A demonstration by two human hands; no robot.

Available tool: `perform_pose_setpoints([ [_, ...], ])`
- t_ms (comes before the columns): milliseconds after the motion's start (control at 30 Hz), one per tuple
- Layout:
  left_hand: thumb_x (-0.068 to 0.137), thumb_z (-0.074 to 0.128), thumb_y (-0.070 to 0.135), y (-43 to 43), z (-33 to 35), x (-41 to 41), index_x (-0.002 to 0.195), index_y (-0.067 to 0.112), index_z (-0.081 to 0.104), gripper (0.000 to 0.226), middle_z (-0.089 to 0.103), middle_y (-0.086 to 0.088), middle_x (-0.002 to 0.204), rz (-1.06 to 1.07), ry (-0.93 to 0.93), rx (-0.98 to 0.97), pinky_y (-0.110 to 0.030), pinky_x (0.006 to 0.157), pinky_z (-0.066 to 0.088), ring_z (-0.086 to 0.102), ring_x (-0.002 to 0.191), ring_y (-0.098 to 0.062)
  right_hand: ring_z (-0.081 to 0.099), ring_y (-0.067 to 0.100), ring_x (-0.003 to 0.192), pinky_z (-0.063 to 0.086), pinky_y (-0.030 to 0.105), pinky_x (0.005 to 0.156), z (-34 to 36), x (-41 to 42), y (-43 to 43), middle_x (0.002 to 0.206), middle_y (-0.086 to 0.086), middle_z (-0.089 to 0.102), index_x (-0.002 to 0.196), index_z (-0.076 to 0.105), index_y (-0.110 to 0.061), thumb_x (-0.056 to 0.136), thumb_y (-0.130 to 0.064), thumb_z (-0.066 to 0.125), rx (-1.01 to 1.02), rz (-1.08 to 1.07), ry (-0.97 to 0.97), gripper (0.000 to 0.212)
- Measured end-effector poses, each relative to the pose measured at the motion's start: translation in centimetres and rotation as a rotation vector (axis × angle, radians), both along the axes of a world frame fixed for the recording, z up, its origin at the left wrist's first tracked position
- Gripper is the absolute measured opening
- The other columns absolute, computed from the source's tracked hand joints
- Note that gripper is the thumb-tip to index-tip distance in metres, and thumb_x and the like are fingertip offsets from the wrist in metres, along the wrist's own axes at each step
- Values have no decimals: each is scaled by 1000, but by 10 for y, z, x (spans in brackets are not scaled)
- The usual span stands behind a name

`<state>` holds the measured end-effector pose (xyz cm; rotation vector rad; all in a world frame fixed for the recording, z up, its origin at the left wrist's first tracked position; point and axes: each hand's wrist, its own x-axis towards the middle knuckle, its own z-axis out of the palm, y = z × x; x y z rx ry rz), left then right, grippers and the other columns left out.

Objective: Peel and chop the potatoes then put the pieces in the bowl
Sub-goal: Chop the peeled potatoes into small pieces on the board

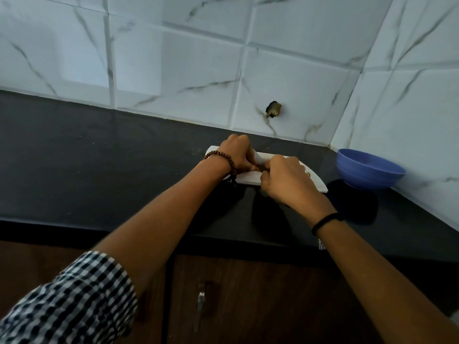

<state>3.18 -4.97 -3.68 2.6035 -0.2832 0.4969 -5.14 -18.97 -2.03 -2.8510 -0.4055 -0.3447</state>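
Observation:
My left hand (237, 153) curls round a potato (258, 167) above the white cutting board (320, 186); only a small brownish part of the potato shows between my hands. My right hand (288, 181) is closed tight against it, thumb beside the left fingers, gripping a cutting tool that my palm hides. A small scrap of peel (308, 174) lies on the board by my right knuckles. The blue bowl (370, 170) stands to the right of the board, in the corner; its inside is out of sight.
The black counter (99, 170) runs left from the board, with marble tiles behind it and on the right. A broken hole in a tile (273, 110) sits above the board. A brown cabinet door with a metal handle (200, 306) is below the counter edge.

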Motion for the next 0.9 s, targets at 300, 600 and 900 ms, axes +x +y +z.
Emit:
perform_pose_setpoints([
  [300,72,74,17,-3,0,1,82,9,76,13,71,-11,92,27,-15,10,-31,72,54,66,85,-23,61,34,105,42,35,70,-3,-14,13,120,17,57,120,57,-4,96,-8,55,-78,-40,4,24],
  [600,77,76,24,-2,-6,2,88,11,74,17,69,-9,98,29,5,-11,-34,82,55,65,90,-24,47,21,80,36,28,62,4,-27,-6,104,13,57,115,60,-7,97,-16,56,-139,-19,27,21],
  [900,88,65,23,-1,-2,-4,100,23,75,15,70,3,106,-35,40,17,-26,79,46,61,98,-16,60,15,68,41,24,52,18,-34,-41,98,7,60,122,61,-20,101,-28,50,30,-42,32,26],
])
